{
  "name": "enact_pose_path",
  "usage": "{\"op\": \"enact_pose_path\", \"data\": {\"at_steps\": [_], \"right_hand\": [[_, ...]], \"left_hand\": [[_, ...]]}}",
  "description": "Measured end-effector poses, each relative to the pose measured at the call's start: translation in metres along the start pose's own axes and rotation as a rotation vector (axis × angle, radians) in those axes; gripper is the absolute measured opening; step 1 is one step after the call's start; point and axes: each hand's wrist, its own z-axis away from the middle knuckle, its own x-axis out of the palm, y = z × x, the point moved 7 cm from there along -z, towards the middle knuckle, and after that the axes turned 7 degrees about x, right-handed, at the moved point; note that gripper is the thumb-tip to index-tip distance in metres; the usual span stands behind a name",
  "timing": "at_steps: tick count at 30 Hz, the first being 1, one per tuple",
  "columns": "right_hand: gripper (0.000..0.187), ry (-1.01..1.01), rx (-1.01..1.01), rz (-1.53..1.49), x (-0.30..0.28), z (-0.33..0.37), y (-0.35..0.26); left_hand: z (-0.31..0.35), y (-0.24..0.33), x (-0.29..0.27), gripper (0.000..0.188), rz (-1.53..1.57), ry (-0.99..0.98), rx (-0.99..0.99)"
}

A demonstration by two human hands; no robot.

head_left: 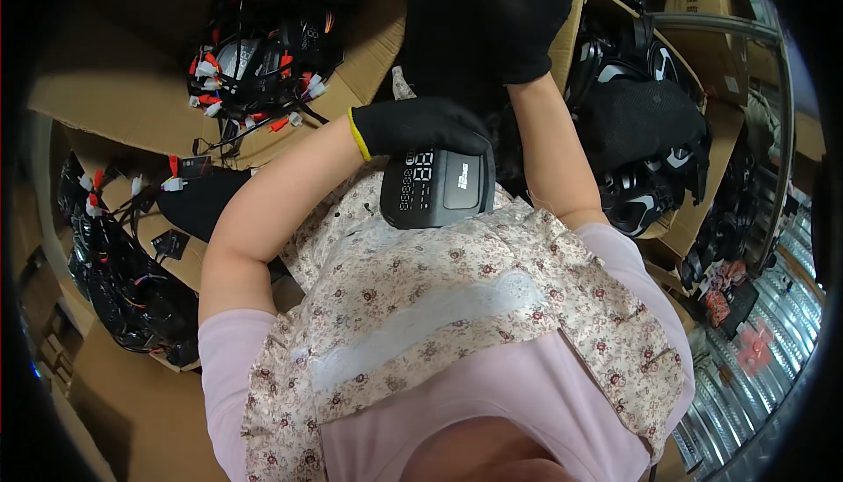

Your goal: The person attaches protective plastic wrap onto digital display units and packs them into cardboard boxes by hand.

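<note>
My left hand (pixel 426 128), in a black glove with a yellow cuff, is closed over the upper edge of a black display unit (pixel 439 190). The unit lies against my lap on the flowered apron (pixel 421 306); its rounded face carries white segment markings and a grey panel. Farther up, my right hand (pixel 531 21) wears a black glove and reaches away to the picture's top edge. Its fingers curl around something dark and shiny, mostly cut off there, which I cannot make out. Black cloth beneath blends with the gloves.
An open cardboard box (pixel 114 87) at the far left holds black units with red and white connectors (pixel 250 69). More wired units in black plastic (pixel 123 271) lie nearer left. On the right, another box (pixel 702 166) contains black and grey parts (pixel 632 192), beside a metal rack (pixel 777 131).
</note>
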Motion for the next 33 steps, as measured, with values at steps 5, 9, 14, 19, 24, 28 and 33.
{"op": "enact_pose_path", "data": {"at_steps": [5, 9, 14, 19, 24, 28, 33], "right_hand": [[0.087, 0.006, 0.016, -0.086, 0.014, -0.004, -0.048], [0.099, -0.126, 0.131, -0.269, 0.047, -0.001, -0.078], [0.107, -0.081, -0.002, -0.187, 0.083, 0.031, -0.066], [0.088, -0.37, 0.552, -0.727, 0.094, 0.023, -0.04], [0.044, -0.518, 0.238, -0.465, 0.083, -0.015, -0.044], [0.051, -0.432, 0.154, -0.305, 0.082, -0.009, -0.039], [0.101, -0.716, 0.055, -0.516, 0.095, 0.026, -0.069]], "left_hand": [[0.026, 0.004, -0.011, 0.039, 0.012, 0.125, 0.161], [0.053, -0.002, -0.032, 0.033, -0.092, 0.192, 0.258], [0.057, -0.035, -0.071, 0.03, 0.039, 0.354, 0.227], [0.066, -0.051, -0.07, 0.03, 0.043, 0.261, 0.265], [0.12, -0.035, -0.09, 0.031, 0.446, 0.519, 0.309], [0.152, -0.001, -0.094, 0.039, 0.822, 0.801, 0.743], [0.179, 0.055, -0.092, 0.043, 0.535, 1.006, 1.143]]}}
